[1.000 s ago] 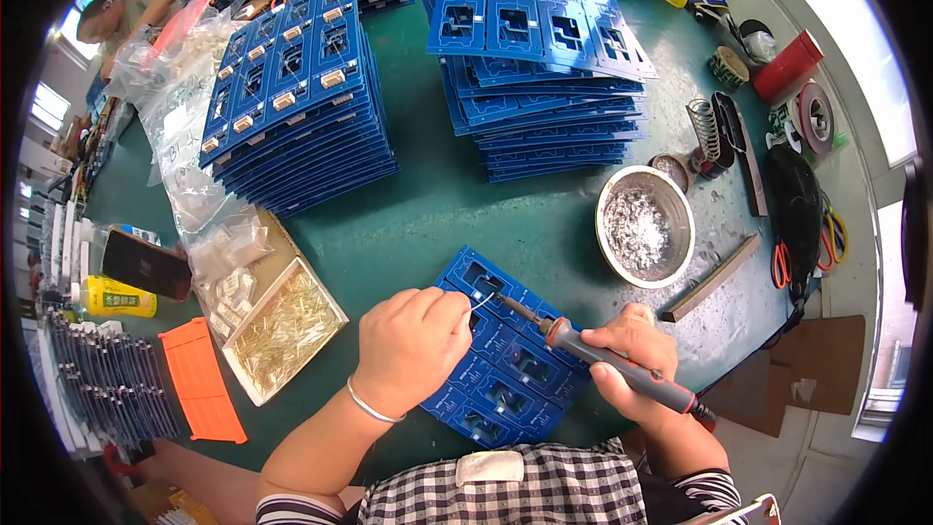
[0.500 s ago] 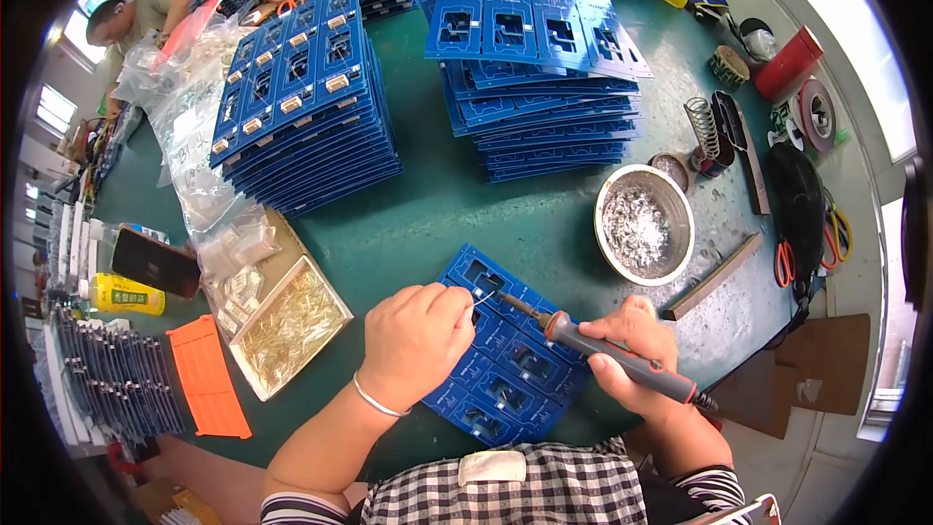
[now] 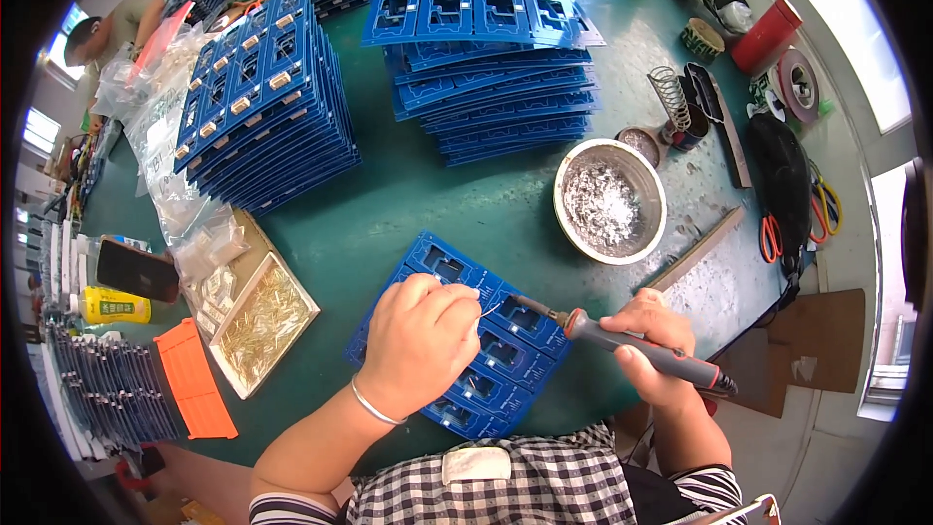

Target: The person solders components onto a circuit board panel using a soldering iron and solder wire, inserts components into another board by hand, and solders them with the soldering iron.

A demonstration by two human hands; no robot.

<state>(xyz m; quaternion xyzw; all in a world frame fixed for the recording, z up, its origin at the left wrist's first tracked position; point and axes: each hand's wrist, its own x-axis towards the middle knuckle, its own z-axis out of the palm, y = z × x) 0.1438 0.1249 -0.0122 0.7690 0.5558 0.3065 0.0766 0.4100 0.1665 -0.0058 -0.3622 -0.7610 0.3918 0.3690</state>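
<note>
A blue circuit board panel [image 3: 457, 391] with several rectangular cutouts lies on the bench in front of me. My left hand [image 3: 420, 329] is closed over the panel, pinching a thin solder wire [image 3: 493, 309] that points toward a cutout in its right-hand part. In my right hand [image 3: 653, 338] is a grey and red soldering iron [image 3: 632, 347], gripped by the handle from the right. Its tip is at the same cutout, close to the wire's end; whether the two touch, I cannot tell. My left hand hides the panel's left middle.
Tall stacks of blue panels [image 3: 491, 87] stand at the back. A bowl of silvery scraps [image 3: 610, 202] sits right of centre, beside a coiled iron stand [image 3: 669, 102]. To the left are a tray of thin pins [image 3: 260, 326] and an orange plastic piece [image 3: 196, 379]. A co-worker [image 3: 121, 29] is at far left.
The whole view has shifted, with the bench things now further left. Relative to the panel, both hands have moved right, bringing the iron's tip and the wire to another cutout.
</note>
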